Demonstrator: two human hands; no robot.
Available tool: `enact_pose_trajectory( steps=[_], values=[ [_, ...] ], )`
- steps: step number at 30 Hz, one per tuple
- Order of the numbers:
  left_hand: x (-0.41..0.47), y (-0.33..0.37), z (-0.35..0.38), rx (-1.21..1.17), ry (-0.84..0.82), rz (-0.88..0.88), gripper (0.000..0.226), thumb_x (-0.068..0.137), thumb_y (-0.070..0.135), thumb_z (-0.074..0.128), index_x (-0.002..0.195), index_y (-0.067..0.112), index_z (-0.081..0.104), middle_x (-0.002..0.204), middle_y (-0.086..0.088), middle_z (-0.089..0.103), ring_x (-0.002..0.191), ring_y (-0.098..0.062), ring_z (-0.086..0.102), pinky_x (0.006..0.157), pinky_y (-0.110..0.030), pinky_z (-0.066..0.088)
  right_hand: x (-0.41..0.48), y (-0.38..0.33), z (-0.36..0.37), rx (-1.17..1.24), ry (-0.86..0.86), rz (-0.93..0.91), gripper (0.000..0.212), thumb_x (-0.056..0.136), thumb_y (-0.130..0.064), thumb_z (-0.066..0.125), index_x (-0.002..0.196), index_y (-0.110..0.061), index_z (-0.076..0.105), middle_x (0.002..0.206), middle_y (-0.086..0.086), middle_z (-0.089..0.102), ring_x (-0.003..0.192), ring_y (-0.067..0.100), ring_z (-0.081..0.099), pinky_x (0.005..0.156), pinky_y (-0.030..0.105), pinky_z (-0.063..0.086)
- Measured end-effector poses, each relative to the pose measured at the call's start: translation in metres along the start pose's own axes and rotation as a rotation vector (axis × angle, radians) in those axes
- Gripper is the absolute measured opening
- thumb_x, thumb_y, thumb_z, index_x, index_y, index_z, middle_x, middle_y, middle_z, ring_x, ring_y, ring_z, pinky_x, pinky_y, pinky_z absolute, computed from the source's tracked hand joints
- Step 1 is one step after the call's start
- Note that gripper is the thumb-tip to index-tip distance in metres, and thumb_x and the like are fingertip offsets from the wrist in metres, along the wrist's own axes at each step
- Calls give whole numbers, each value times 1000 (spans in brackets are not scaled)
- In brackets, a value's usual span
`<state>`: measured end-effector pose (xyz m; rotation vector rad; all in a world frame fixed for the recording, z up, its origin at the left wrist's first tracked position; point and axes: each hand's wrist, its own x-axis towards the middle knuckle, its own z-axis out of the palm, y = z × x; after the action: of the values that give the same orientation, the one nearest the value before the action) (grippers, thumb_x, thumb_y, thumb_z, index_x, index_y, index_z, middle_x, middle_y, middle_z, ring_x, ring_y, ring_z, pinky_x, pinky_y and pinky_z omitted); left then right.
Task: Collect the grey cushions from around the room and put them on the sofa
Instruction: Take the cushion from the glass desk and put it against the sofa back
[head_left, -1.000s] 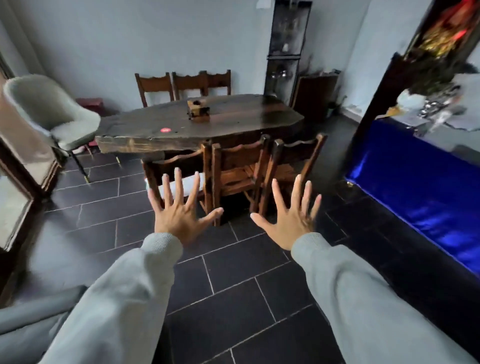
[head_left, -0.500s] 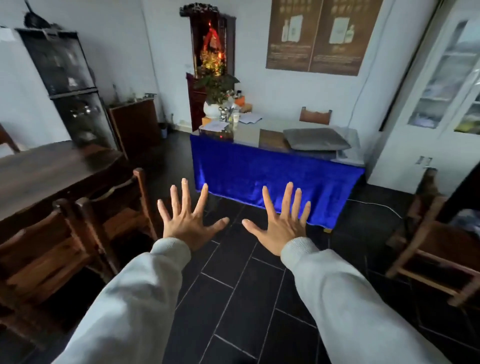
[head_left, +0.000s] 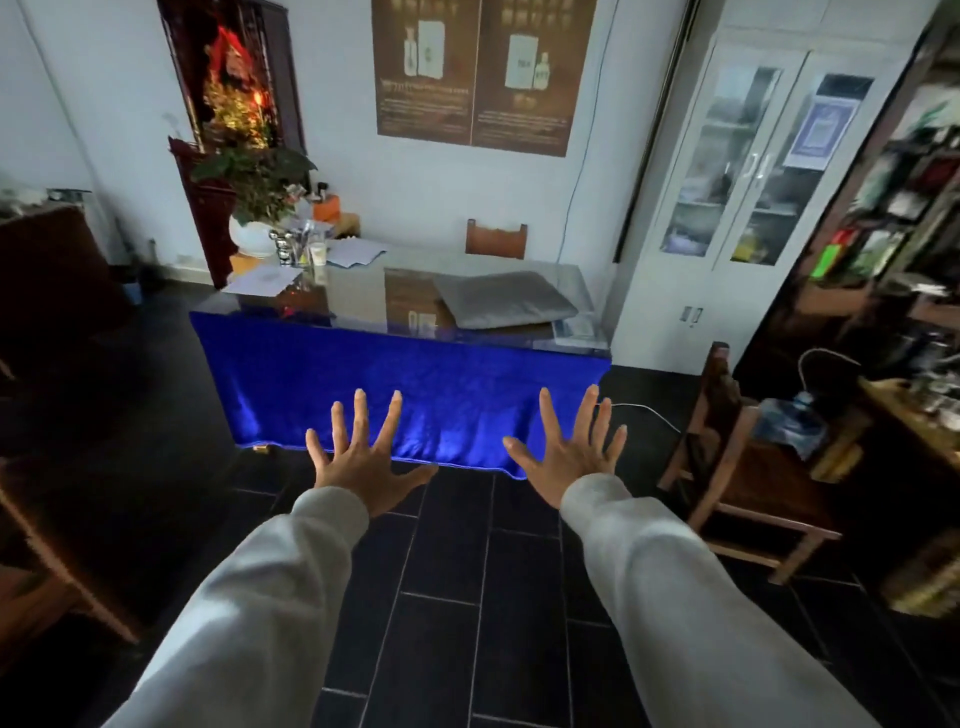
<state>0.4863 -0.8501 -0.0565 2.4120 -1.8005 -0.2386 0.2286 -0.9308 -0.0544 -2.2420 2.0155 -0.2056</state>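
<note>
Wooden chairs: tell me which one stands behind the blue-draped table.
The chair by the wall, only its backrest showing above the table. The other chair stands right, on open floor.

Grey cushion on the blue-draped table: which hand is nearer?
Right. The right hand is below the grey cushion, slightly right of it; the left hand is further off to the lower left. Both are spread, empty.

Two empty hands, left hand (head_left: 363, 460) and right hand (head_left: 571, 452), spread before far blue-draped table (head_left: 405, 384) bearing grey cushion (head_left: 506, 300) at right.

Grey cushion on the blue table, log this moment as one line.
left hand: open, empty | right hand: open, empty | grey cushion: flat on blue table, untouched | sofa: not visible
</note>
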Motion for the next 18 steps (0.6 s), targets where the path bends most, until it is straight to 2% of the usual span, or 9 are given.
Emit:
enact_pose_trajectory(
  steps=[4,9,18],
  values=[
    [76,15,11,-19,-37,18,106,72,98,28,134,52,-44,164,-3,-36,153,-36,-24,118,-68,-4,72,16,11,9,-2,47,95,80,-94,13,156,-49,-22,163,15,-39,152,37,-31,119,61,-17],
    [183,37,24,-12,-106,-9,108,73,97,31,134,49,-44,162,-4,-40,152,-36,-27,118,-68,-6,182,39,25,12,11,61,99,72,-96,2,155,-50,-25,162,15,-40,152,38,-31,120,62,-14],
    [385,99,19,-47,-112,-52,107,70,98,28,136,50,-42,160,-3,-42,152,-34,-27,119,-66,-4,404,77,24,21,-42,81,94,84,-92,17,157,-48,-22,165,17,-33,154,39,-26,120,62,-13]
  ],
)
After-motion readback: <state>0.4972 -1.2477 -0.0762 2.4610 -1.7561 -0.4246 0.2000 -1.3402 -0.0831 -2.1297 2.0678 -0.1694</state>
